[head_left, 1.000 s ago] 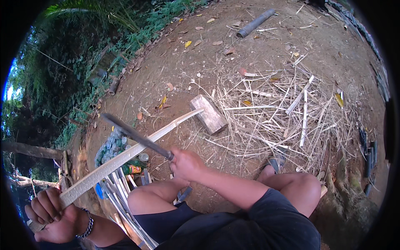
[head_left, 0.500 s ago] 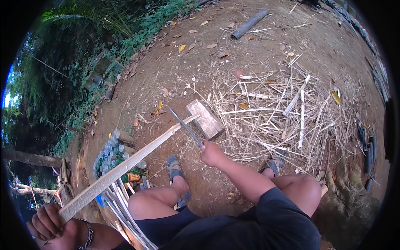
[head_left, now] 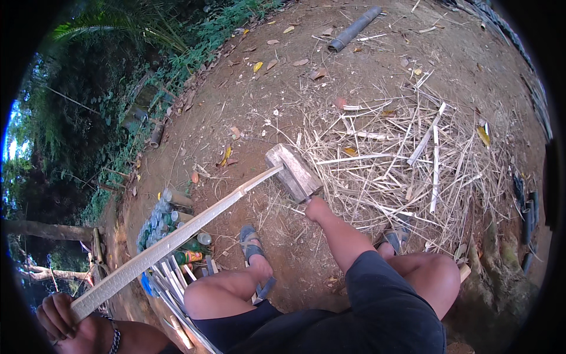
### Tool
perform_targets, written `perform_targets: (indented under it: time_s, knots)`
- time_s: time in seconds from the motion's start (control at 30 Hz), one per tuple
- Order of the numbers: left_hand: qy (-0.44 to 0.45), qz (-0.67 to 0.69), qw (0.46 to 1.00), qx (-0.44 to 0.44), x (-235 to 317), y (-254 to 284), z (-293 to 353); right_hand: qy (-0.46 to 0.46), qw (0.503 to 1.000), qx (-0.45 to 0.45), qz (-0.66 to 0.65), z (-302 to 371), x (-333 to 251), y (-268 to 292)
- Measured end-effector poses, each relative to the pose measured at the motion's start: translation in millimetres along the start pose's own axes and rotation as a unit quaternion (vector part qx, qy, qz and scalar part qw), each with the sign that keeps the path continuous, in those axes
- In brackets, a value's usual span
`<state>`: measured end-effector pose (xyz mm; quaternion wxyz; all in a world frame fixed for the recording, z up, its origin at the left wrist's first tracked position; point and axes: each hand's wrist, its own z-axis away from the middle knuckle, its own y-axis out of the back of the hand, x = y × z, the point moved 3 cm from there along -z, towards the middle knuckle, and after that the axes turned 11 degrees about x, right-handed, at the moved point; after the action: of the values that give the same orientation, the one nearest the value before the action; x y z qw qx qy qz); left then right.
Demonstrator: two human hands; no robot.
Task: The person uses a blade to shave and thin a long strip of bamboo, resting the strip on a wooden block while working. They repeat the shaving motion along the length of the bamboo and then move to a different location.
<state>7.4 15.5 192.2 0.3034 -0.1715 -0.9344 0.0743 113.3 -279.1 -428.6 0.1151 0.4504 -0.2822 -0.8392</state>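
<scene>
At the lower left, my left hand [head_left: 59,321] is closed round the near end of a long pale bamboo strip [head_left: 171,242]. The strip slants up and away, and its narrowed far tip reaches a squared wooden block [head_left: 300,171] on the ground. My right hand [head_left: 319,209] grips a knife [head_left: 298,186], its handle mostly hidden in the fist. The dark blade lies along the top of the block in this view, its far end by the strip's tip. Whether the blade touches the strip I cannot tell.
Bamboo shavings [head_left: 395,159] cover the soil beyond and right of the block. Bottles [head_left: 165,215] and cut strips [head_left: 171,280] lie by my left leg. A bamboo tube [head_left: 354,29] lies farther off. Tree roots [head_left: 495,259] rise at the right.
My right hand has moved right and slightly away from me. The knife blade has shifted from crossing the strip to the block at the strip's tip. My left hand still holds the strip.
</scene>
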Motion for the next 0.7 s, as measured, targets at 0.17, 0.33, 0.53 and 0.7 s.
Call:
perform_targets:
  time_s: [0.17,0.33,0.53,0.7]
  knots:
    - [0.018,-0.003,1.0,-0.013,-0.4,14.2,-4.0,0.015,0.999,0.043,0.013,11.7,6.0,-12.1]
    - [0.0,-0.019,1.0,0.008,-6.6,44.9,-1.2,0.002,1.0,0.019,-0.018,-4.6,-7.7,-3.9]
    - [-0.041,-0.006,0.994,0.1,2.7,55.3,25.8,0.119,0.987,0.055,-0.09,128.6,-126.7,41.8]
    - [-0.07,-0.027,0.99,0.117,0.1,43.9,45.3,0.259,0.953,0.026,-0.156,239.4,-195.7,58.0]
